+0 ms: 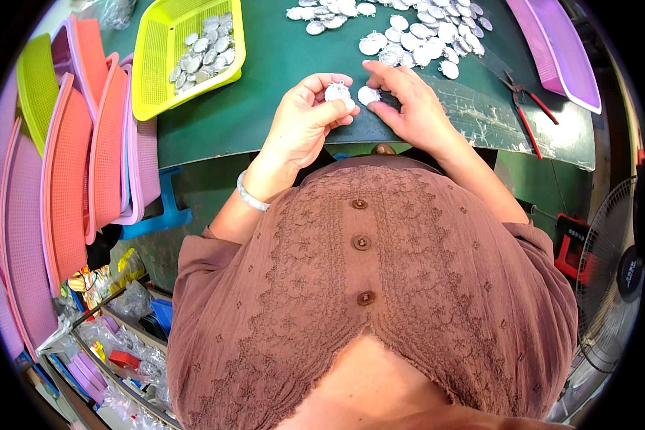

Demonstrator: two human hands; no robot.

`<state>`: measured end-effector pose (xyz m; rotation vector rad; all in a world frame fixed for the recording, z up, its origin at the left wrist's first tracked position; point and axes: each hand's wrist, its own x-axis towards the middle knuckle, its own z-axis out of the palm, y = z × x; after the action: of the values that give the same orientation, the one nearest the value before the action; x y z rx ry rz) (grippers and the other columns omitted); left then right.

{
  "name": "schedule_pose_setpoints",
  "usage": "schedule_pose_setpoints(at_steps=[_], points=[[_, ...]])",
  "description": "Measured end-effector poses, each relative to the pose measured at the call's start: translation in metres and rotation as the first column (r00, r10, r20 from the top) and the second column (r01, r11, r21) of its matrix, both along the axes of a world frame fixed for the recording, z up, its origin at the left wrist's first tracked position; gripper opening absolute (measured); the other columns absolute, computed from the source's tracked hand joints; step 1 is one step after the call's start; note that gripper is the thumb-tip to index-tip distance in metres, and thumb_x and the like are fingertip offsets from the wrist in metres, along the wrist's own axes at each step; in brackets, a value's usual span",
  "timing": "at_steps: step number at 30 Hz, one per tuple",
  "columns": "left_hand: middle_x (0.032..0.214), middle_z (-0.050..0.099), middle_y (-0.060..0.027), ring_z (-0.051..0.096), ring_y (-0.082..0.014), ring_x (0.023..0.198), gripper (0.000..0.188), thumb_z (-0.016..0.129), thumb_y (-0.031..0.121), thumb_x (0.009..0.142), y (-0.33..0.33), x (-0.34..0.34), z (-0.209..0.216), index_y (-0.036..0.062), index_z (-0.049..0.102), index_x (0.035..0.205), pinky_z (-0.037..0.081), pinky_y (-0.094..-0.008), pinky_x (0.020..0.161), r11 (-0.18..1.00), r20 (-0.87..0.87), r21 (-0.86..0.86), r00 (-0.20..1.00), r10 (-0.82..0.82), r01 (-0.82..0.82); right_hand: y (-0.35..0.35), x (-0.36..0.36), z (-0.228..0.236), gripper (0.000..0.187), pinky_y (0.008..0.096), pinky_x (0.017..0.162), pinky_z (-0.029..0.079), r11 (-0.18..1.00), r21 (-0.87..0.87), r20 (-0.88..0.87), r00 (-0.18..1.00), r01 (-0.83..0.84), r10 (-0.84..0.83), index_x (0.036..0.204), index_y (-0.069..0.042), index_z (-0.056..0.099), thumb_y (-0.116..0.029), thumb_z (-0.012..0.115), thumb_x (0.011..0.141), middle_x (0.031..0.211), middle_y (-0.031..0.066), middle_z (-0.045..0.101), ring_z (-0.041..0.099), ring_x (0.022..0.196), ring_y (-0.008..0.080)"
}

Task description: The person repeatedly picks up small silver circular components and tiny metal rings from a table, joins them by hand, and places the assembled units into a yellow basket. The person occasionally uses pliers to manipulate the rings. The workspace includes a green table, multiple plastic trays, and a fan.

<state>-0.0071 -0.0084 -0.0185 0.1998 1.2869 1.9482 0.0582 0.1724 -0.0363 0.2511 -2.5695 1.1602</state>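
Between the thumb and fingers of my left hand (304,118) is a round silvery metal pendant (338,92) with a small loop at its top edge. My right hand (416,107) is just beside it, its index finger stretched out. A second round silvery pendant (368,96) sits at the right thumb and a bent finger, which seem to pinch it; part of its edge is hidden. Both hands are over the near part of the green table (272,50). Past my right hand lies a loose pile of similar pendants (423,39).
At the left, a yellow-green basket (145,79) contains several silvery discs (208,50). Red-handled pliers (527,107) lie on the table's right side, near a purple tray (570,50). Stacked plastic baskets (72,165) stand far left; a fan (605,265) is at the lower right.
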Motion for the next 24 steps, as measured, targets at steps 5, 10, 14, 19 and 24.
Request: schedule_pose_setpoints(at_steps=[5, 10, 14, 19, 24], points=[[0.093, 0.059, -0.0117, 0.060, -0.0171, 0.083, 0.027, 0.059, 0.008, 0.082, 0.002, -0.002, -0.007, -0.0002, 0.049, 0.106, 0.049, -0.0263, 0.075, 0.999, 0.055, 0.035, 0.998, 0.000, -0.002, 0.002, 0.003, -0.003, 0.051, 0.0299, 0.069, 0.048, 0.991, -0.132, -0.008, 1.000, 0.019, -0.020, 0.121, -0.011, 0.048, -0.006, 0.067, 0.073, 0.090, 0.0070, 0.059, 0.056, 0.081, 0.0196], [0.095, 0.059, -0.0137, 0.060, -0.0185, 0.084, 0.025, 0.054, 0.015, 0.087, 0.003, -0.004, -0.002, -0.0002, 0.050, 0.105, 0.050, -0.0297, 0.076, 0.996, 0.148, 0.087, 0.989, 0.015, -0.028, 0.004, 0.005, -0.002, 0.052, 0.0275, 0.068, 0.048, 0.977, -0.215, -0.032, 0.999, -0.011, 0.004, 0.122, -0.012, 0.048, -0.007, 0.067, 0.074, 0.090, 0.0061, 0.059, 0.056, 0.076, 0.0166], [0.089, 0.060, -0.0105, 0.061, -0.0166, 0.078, 0.023, 0.054, 0.015, 0.087, 0.002, -0.006, -0.001, -0.0002, 0.051, 0.104, 0.051, -0.0283, 0.069, 0.999, 0.139, -0.047, 0.990, 0.017, -0.011, 0.003, 0.005, 0.003, 0.053, 0.0274, 0.067, 0.048, 0.971, -0.232, -0.075, 0.996, -0.060, 0.043, 0.122, -0.011, 0.048, -0.006, 0.067, 0.073, 0.090, 0.0064, 0.059, 0.057, 0.077, 0.0165], [0.082, 0.061, -0.0083, 0.061, -0.0137, 0.067, 0.015, 0.060, 0.011, 0.083, 0.005, -0.002, -0.002, 0.0015, 0.054, 0.093, 0.051, -0.0232, 0.059, 0.996, 0.124, -0.060, 0.990, -0.064, 0.072, -0.002, 0.003, 0.009, 0.054, 0.0272, 0.068, 0.048, 0.961, -0.248, -0.145, 0.985, -0.123, 0.089, 0.123, -0.009, 0.047, -0.003, 0.067, 0.073, 0.092, 0.0075, 0.059, 0.057, 0.077, 0.0164], [0.084, 0.061, -0.0085, 0.060, -0.0134, 0.069, 0.011, 0.057, 0.007, 0.083, 0.006, -0.001, 0.001, 0.0012, 0.053, 0.092, 0.051, -0.0225, 0.059, 0.997, 0.146, -0.008, 0.987, -0.070, 0.071, -0.001, 0.003, 0.006, 0.053, 0.0255, 0.069, 0.048, 0.929, -0.354, -0.101, 0.992, -0.105, 0.074, 0.124, -0.008, 0.045, 0.000, 0.065, 0.074, 0.093, 0.0076, 0.059, 0.056, 0.075, 0.0143]])
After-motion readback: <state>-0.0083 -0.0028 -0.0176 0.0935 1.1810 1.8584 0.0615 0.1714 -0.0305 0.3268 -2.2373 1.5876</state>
